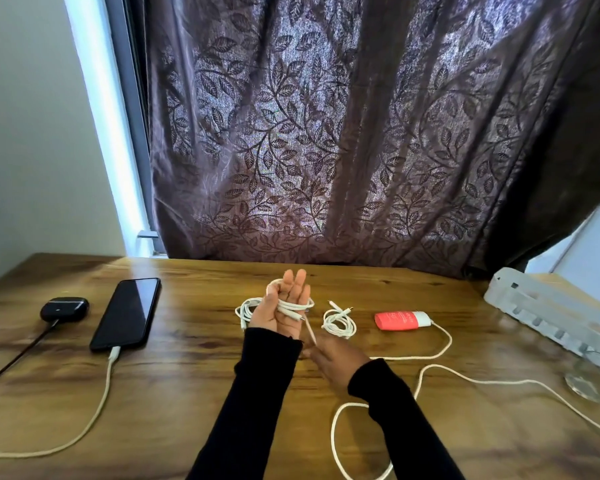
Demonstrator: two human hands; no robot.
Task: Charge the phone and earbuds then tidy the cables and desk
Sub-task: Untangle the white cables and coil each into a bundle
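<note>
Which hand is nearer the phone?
Left. The left hand, wrapped in cable, is right of the phone; the right hand is farther right and nearer the person.

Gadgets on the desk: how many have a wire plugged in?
3: the black oval earbuds case at far left, the flat black phone beside it, and the red-and-white plastic gadget further right. None looks hidden.

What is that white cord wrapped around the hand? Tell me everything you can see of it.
The white cord is thin, smooth and plastic-looking. Several turns lie round the palm of the raised left hand, whose fingers are straight. Looser loops spill off the palm on the phone's side, down toward the wooden desk. One strand runs from the palm down to the right hand, which pinches it.
</note>
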